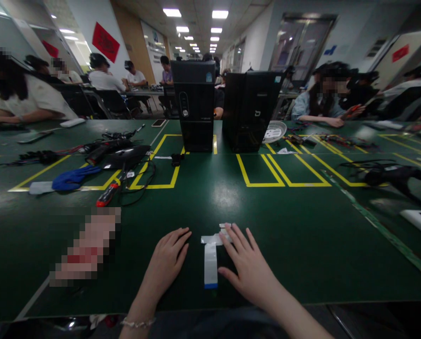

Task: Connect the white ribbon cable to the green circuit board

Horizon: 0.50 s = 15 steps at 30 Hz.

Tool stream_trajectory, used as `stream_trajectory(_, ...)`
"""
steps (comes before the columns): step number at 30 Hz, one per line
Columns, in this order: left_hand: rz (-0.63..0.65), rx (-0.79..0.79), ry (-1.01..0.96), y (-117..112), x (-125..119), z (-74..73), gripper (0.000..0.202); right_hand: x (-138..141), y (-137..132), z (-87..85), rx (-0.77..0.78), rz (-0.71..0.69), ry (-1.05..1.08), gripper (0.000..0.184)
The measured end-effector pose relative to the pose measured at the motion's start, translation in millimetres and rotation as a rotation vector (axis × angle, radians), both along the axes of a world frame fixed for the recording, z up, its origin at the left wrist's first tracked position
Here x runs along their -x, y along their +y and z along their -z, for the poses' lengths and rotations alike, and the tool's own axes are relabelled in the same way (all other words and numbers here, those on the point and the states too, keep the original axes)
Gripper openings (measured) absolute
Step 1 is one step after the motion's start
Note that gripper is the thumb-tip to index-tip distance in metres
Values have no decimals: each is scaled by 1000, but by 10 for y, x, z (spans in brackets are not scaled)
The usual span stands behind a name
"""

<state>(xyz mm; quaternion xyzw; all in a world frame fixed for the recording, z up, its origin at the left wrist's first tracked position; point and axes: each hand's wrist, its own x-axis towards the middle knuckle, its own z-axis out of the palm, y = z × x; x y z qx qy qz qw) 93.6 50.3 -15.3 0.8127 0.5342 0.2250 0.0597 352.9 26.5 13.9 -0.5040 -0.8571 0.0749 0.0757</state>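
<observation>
A white flat ribbon cable (210, 261) with a blue end lies on the green table mat (302, 245), bent into an L near its top. My left hand (166, 263) rests flat on the mat just left of the cable, fingers stretched out, holding nothing. My right hand (247, 266) lies flat to the cable's right, fingers spread, its fingertips touching the cable's short top arm.
Two black computer towers (194, 106) (249, 110) stand upright behind yellow floor-tape boxes. A red-handled screwdriver (107, 194), blue cloth (74, 178), cables and tools lie at the left. A white device (420, 221) and black tool sit at right. Other people sit around the far tables.
</observation>
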Motion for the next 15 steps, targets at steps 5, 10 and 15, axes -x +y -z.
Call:
stream_trajectory(5, 7, 15, 18, -2, 4, -15, 35, -933, 253, -50, -234, 376, -37, 68)
stream_trajectory(10, 6, 17, 33, -2, 6, -9, 35, -2301, 317, 43, -139, 1032, -87, 89)
stream_trajectory(15, 10, 12, 40, 8, 15, 7, 35, -3186, 115, 272, -143, 1257, -60, 97)
